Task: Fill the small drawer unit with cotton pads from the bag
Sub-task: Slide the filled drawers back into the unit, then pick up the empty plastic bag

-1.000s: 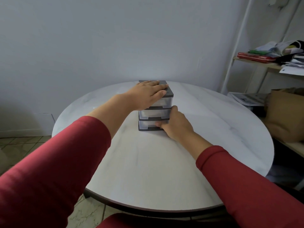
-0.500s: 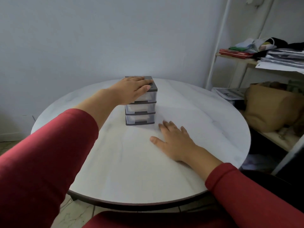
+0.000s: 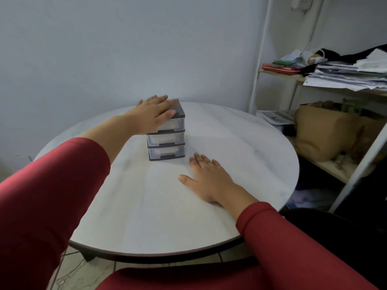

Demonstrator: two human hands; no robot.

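Observation:
A small drawer unit (image 3: 167, 141) with a dark grey frame and three clear drawers stands on the round white table (image 3: 240, 143), all drawers pushed in. White contents show faintly through the drawer fronts. My left hand (image 3: 154, 114) rests flat on the unit's top with straight fingers. My right hand (image 3: 206, 177) lies palm down on the table, just to the right and in front of the unit, holding nothing. No bag of cotton pads is in view.
A shelf (image 3: 343, 88) at the right carries stacked papers (image 3: 345, 76) and a red flat item (image 3: 280, 69). A tan bag (image 3: 322, 130) sits on a lower shelf beside the table's right edge. A wall stands close behind the table.
My right hand left the bottom drawer front and came back to lie flat on the table. My left hand stayed on the unit's top. The view swung right.

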